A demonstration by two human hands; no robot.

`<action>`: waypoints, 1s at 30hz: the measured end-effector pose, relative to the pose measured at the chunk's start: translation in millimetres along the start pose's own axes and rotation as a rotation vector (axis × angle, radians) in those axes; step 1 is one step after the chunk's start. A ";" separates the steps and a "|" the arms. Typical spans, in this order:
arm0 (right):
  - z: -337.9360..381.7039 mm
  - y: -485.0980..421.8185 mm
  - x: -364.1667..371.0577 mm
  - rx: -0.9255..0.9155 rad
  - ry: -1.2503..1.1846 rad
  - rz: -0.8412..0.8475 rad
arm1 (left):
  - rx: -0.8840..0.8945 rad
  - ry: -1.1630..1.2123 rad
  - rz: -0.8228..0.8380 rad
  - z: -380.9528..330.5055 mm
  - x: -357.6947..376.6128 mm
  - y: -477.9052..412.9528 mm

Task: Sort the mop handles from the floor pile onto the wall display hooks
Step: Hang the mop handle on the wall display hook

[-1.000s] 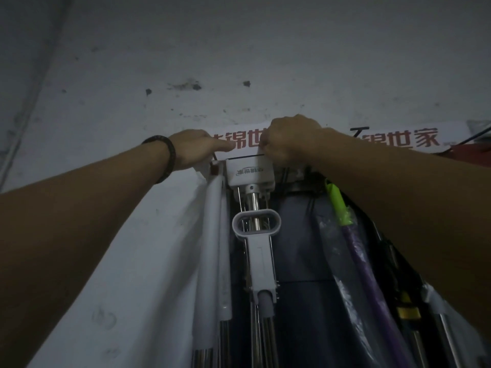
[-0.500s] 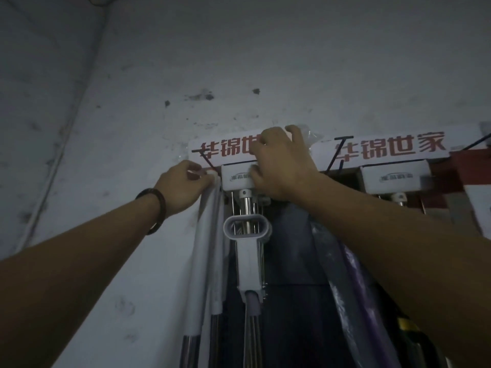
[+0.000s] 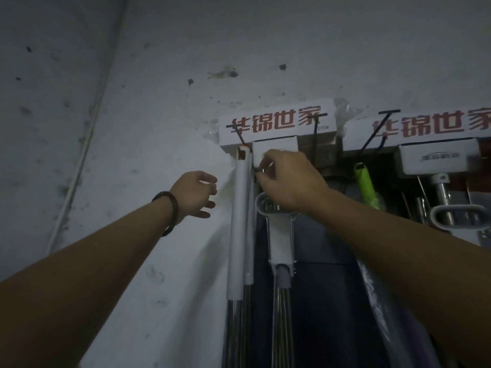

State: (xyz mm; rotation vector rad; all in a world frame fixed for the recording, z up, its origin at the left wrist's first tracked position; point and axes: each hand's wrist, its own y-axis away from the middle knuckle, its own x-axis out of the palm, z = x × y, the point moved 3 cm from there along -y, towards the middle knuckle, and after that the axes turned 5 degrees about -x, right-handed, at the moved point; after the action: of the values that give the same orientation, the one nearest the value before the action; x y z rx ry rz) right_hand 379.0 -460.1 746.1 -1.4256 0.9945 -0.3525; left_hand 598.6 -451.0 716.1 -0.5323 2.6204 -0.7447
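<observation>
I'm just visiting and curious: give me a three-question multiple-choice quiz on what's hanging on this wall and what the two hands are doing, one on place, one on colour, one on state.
1. Where is the left hand?
A. left of the white-sleeved handle
B. on the green handle
C. on the sign

2. What colour is the lettering on the sign?
A. blue
B. red
C. yellow

3. What state is the left hand in?
A. fist around a pole
B. open, holding nothing
C. pinching a tie

Answers:
1 A: it hovers by the wall, apart from the handle.
2 B: the characters are red on white.
3 B: its fingers are spread and empty, while the right hand works at the white mop head.
</observation>
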 end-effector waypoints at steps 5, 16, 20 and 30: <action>12.1 -5.7 4.5 0.146 -0.174 -0.036 | 0.009 0.053 0.093 18.7 9.2 -15.4; 47.6 -22.9 13.0 0.306 -0.011 -0.045 | 0.093 0.306 0.293 53.9 55.4 -49.8; 50.6 -25.6 10.4 0.337 0.095 -0.027 | 0.123 0.287 0.300 72.5 64.7 -56.0; 63.2 -29.2 22.8 0.366 0.091 -0.003 | 0.209 0.256 0.224 83.5 82.3 -78.6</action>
State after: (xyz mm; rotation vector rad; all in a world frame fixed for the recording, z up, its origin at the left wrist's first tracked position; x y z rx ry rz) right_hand 449.1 -440.7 755.2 -1.0868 0.9450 -0.5753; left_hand 584.1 -585.0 674.0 -0.0848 2.7246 -1.0546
